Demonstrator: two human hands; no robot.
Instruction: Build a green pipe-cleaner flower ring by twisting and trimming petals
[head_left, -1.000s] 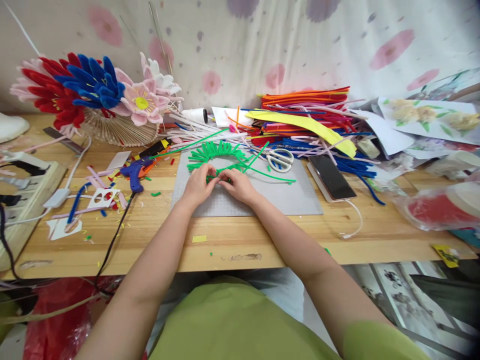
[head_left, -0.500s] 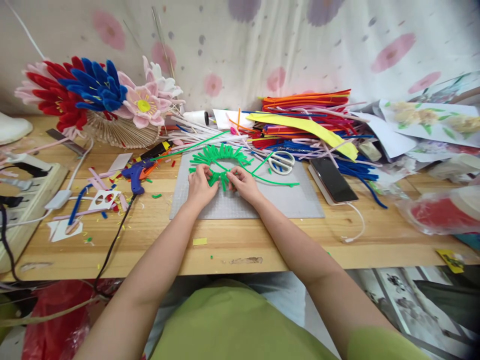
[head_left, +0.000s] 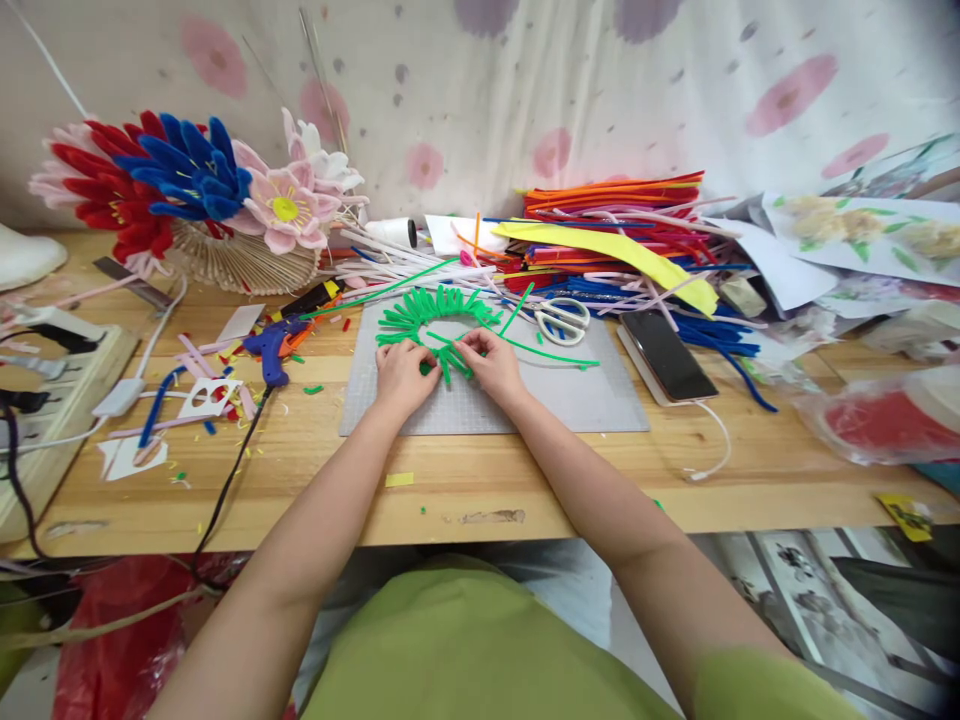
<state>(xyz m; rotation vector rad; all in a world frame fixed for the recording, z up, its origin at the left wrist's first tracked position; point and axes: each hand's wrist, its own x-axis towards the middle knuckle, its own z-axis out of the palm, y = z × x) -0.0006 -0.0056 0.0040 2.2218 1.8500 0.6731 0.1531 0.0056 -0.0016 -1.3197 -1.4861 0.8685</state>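
A ring of bent green pipe cleaners (head_left: 424,311) lies over the grey cutting mat (head_left: 600,405), its loops pointing outward. My left hand (head_left: 406,375) has its fingers closed on the ring's near left side. At the near right, my right hand (head_left: 491,362) pinches a green pipe cleaner beside the loops; the fingertips partly cover it. A long green stem (head_left: 559,355) runs out to the right from behind my right hand, and a shorter green piece (head_left: 519,308) sticks up near it. White-handled scissors (head_left: 564,322) rest on the mat at the right.
A blue glue gun (head_left: 271,350) with a black cord lies left of the mat among scraps. Pipe-cleaner flowers (head_left: 199,175) stand back left. Bundles of coloured pipe cleaners (head_left: 615,200) fill the back. A phone (head_left: 667,355) lies right, a power strip (head_left: 90,400) far left.
The short green piece by my right hand now points more steeply upward. Both hands keep hold of the ring, with small shifts of the fingers.
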